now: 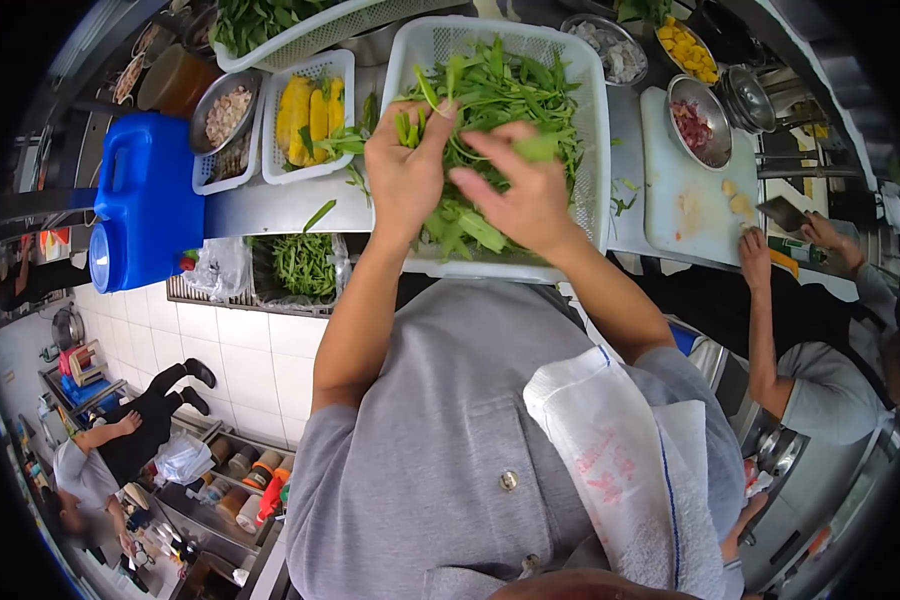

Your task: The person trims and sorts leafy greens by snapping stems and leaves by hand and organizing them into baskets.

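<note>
My left hand (pixel 407 170) is closed around a small bunch of green stems (pixel 410 128) above a white perforated basket (pixel 592 185). The basket holds a heap of loose leafy greens (pixel 520 90). Close by on the right is my right hand (pixel 523 190), its thumb and fingers apart and pointing toward the stems. It is slightly smeared by motion. A blurred green leaf (pixel 537 148) shows at its knuckles; whether it touches the hand I cannot tell.
Left of the basket are a white tray of yellow pieces (pixel 313 110), a bowl of chopped meat (pixel 228 115) and a blue jug (pixel 145 200). To the right, a co-worker's hand holds a cleaver (pixel 785 214) by a cutting board (pixel 685 215). Below left stands a crate of greens (pixel 305 268).
</note>
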The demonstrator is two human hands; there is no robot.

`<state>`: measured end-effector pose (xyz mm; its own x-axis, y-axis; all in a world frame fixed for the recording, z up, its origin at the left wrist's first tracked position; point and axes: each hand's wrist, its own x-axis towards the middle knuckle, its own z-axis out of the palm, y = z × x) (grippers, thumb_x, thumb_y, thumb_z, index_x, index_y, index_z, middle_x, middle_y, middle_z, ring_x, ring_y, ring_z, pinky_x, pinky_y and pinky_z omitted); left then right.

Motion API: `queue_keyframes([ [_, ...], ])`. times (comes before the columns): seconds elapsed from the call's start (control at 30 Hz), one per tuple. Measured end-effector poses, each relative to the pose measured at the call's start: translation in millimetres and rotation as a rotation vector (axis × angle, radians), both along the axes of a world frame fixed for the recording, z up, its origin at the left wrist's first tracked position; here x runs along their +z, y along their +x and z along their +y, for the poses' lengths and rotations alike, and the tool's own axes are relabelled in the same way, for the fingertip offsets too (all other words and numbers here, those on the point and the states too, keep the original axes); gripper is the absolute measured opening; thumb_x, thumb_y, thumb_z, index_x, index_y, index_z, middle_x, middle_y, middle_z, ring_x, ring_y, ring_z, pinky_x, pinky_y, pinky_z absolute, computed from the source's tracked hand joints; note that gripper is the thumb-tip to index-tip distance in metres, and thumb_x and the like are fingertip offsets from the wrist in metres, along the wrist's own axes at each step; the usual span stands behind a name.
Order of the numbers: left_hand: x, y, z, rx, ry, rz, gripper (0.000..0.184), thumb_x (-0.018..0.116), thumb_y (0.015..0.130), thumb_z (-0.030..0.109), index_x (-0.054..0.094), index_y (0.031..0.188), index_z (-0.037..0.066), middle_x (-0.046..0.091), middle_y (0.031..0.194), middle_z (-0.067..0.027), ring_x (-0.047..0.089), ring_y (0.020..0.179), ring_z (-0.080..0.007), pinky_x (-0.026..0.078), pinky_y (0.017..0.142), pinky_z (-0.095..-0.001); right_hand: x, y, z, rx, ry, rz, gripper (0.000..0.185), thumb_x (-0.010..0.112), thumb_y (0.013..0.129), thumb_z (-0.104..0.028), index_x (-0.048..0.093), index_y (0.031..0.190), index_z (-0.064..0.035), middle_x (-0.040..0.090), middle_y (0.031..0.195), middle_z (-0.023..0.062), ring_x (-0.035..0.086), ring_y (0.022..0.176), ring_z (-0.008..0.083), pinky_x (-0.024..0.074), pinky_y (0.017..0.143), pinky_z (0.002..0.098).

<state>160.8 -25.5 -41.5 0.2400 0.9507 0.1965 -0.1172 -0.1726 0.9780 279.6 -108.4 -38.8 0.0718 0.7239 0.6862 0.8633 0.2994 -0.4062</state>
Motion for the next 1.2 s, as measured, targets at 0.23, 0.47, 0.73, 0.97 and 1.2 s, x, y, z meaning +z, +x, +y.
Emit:
queue_keyframes([
  [0.23,8.6,-18.9,10.9,-0.157,0.028,0.445,0.017,0.069,0.085,0.015,0.069,0.092,-0.001,0.067,0.075,-0.0127,0.062,0.066,-0.0180,0.047,0.062,-0.0313,62.6,52.7,16.0,0.181,0.015,0.048,0.018,0.067,0.082,-0.003,0.072,0.099,-0.0072,0.061,0.092,0.0067,0.059,0.078,0.0179,0.0486,0.063,0.0272],
  [0.47,5.9,-22.0,7.1,-0.188,0.585,0.771,0.019,0.071,0.079,0.010,0.070,0.096,0.001,0.067,0.085,-0.0188,0.064,0.075,-0.0370,0.050,0.067,-0.0397,38.4,45.1,37.5,0.248,-0.289,-0.434,0.014,0.073,0.069,-0.009,0.067,0.083,-0.0083,0.053,0.092,0.0030,0.053,0.095,0.0226,0.0510,0.061,0.0348],
  [0.73,2.8,-28.8,12.8,-0.218,0.502,0.698,0.018,0.070,0.082,0.011,0.070,0.096,0.000,0.070,0.083,-0.0156,0.067,0.070,-0.0274,0.051,0.065,-0.0343,1.3,47.4,46.0,0.348,-0.154,-0.202,0.012,0.071,0.072,-0.005,0.065,0.083,-0.0031,0.057,0.089,0.0047,0.054,0.084,0.0217,0.0498,0.062,0.0296],
  [0.97,6.5,-50.9,15.1,-0.306,-0.039,0.195,0.022,0.067,0.090,0.015,0.066,0.102,-0.003,0.063,0.074,-0.0016,0.056,0.067,-0.0073,0.042,0.060,-0.0210,8.9,72.0,13.2,0.291,-0.286,0.919,0.005,0.063,0.085,-0.002,0.066,0.088,-0.0020,0.063,0.085,-0.0007,0.055,0.074,0.0064,0.0440,0.064,0.0223],
  [1.2,32.5,-73.7,20.9,-0.251,-0.158,0.220,0.027,0.054,0.098,0.023,0.066,0.099,-0.001,0.042,0.061,0.0056,0.033,0.057,-0.0028,0.022,0.053,-0.0200,-2.6,117.2,-16.1,0.274,-1.135,0.172,0.017,0.071,0.080,-0.015,0.071,0.084,0.0021,0.070,0.077,0.0154,0.069,0.075,0.0205,0.0513,0.068,0.0334],
])
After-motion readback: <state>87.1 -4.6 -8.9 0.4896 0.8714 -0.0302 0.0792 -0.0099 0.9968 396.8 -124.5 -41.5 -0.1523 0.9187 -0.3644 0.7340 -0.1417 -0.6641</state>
